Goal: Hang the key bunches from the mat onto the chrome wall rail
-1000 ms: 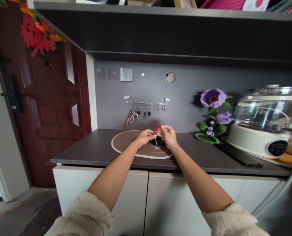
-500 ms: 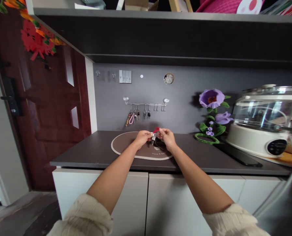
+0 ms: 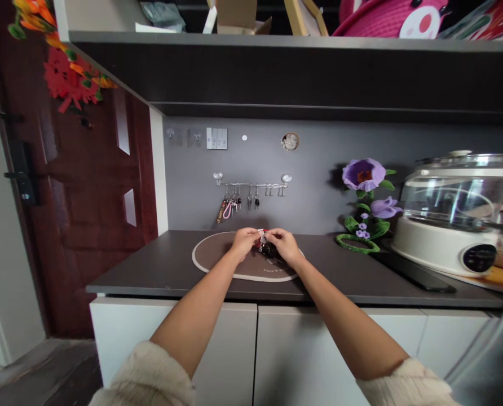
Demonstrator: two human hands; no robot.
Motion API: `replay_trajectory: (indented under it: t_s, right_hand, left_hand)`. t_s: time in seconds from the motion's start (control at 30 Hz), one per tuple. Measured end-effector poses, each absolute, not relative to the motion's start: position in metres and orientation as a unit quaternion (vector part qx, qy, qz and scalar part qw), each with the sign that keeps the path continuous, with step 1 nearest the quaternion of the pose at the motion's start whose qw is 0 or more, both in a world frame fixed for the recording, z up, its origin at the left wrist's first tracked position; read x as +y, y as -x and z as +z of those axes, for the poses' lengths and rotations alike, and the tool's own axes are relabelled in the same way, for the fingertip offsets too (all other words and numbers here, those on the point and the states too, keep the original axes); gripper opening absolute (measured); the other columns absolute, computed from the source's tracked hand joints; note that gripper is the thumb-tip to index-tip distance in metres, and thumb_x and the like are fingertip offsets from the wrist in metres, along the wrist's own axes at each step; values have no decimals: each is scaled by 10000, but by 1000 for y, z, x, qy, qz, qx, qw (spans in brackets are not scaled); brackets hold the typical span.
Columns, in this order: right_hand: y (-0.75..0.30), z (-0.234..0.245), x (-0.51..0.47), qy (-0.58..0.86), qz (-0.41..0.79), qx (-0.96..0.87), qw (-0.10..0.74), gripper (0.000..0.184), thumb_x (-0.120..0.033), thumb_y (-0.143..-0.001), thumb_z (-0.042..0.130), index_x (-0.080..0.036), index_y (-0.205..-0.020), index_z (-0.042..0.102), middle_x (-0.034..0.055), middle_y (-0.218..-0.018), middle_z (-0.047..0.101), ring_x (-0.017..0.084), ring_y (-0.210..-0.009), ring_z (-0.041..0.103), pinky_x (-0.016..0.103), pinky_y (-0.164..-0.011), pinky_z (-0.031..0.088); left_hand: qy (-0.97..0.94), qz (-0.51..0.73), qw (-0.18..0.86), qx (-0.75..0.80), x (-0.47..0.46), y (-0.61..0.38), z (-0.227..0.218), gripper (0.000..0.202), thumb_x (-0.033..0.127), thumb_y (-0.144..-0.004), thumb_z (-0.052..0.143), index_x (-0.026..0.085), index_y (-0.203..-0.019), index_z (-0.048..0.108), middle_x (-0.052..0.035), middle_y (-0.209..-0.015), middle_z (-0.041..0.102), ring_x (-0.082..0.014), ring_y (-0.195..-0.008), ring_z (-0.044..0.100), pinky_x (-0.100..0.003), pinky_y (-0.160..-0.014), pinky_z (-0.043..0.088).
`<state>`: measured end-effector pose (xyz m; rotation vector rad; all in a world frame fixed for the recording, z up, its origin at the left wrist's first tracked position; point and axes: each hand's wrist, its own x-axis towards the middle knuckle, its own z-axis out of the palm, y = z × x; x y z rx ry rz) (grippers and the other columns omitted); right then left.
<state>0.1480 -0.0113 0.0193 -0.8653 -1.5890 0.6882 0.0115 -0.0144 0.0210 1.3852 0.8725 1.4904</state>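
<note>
Over the brown oval mat (image 3: pixel 217 260), my two hands meet around a small bunch of keys (image 3: pixel 262 242). My left hand (image 3: pixel 245 242) is closed in a pinch on the silver part of the bunch. From the other side, my right hand (image 3: pixel 285 247) pinches the same bunch, its fingertips almost touching the left ones. A bit of red cord (image 3: pixel 265 230) shows between the fingers. Dark items hang or lie just below; their exact shape is hard to make out. On the wall behind, a hook rail (image 3: pixel 251 185) carries several keys and a pink strap (image 3: pixel 228 210).
A purple flower ornament (image 3: pixel 363 175) and a white appliance with a clear top (image 3: pixel 446 242) stand on the right of the counter (image 3: pixel 150 265). A dark flat slab (image 3: pixel 416 273) lies before them. The shelf (image 3: pixel 277 73) overhangs; a red-brown door (image 3: pixel 78 225) is at left.
My right hand has come down and in toward the left one, and the raised red loop has dropped among the fingers. The camera view has tilted slightly up.
</note>
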Motion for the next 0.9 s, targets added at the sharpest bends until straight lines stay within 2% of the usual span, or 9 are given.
replay_trajectory:
  t_s: [0.2, 0.33, 0.53, 0.77, 0.9]
  right_hand:
    - [-148, 24, -16, 381, 311, -644, 586, 215, -362, -625, 586, -160, -700, 592, 1, -650, 595, 112, -596, 509, 242, -602, 399]
    - [-151, 27, -17, 375, 324, -626, 602, 239, -394, -633, 583, -168, -713, 583, -16, -634, 565, 94, -560, 469, 228, -569, 378]
    - [-166, 45, -10, 393, 270, -636, 607, 291, -435, -589, 622, -158, -675, 592, -2, -634, 566, 110, -594, 470, 248, -597, 368]
    - [-172, 75, 6, 381, 286, -651, 592, 303, -437, -581, 626, -144, -643, 576, -8, -592, 546, 98, -561, 464, 256, -598, 383]
    - [-167, 91, 15, 361, 310, -641, 602, 260, -390, -597, 633, -146, -630, 549, -12, -575, 534, 92, -545, 472, 253, -584, 405]
  left_hand:
    - [-556, 619, 414, 370, -12, -10, 20, 207, 311, -624, 638, 118, -694, 612, -23, -609, 616, -97, -541, 522, -222, -550, 377]
    - [-536, 645, 378, 392, -8, -9, 18, 137, 256, -660, 606, 124, -696, 602, -21, -655, 621, -97, -599, 530, -220, -601, 388]
    - [-548, 655, 316, 413, 1, -7, 12, 103, 236, -672, 584, 134, -677, 594, -16, -636, 603, -112, -612, 525, -234, -627, 399]
    - [-613, 608, 259, 433, 11, -5, 6, 100, 211, -707, 532, 138, -712, 601, -35, -691, 615, -131, -663, 540, -249, -664, 400]
    - [-656, 564, 182, 466, 9, -3, 6, 139, 228, -746, 492, 146, -738, 603, -56, -757, 623, -140, -710, 541, -253, -688, 382]
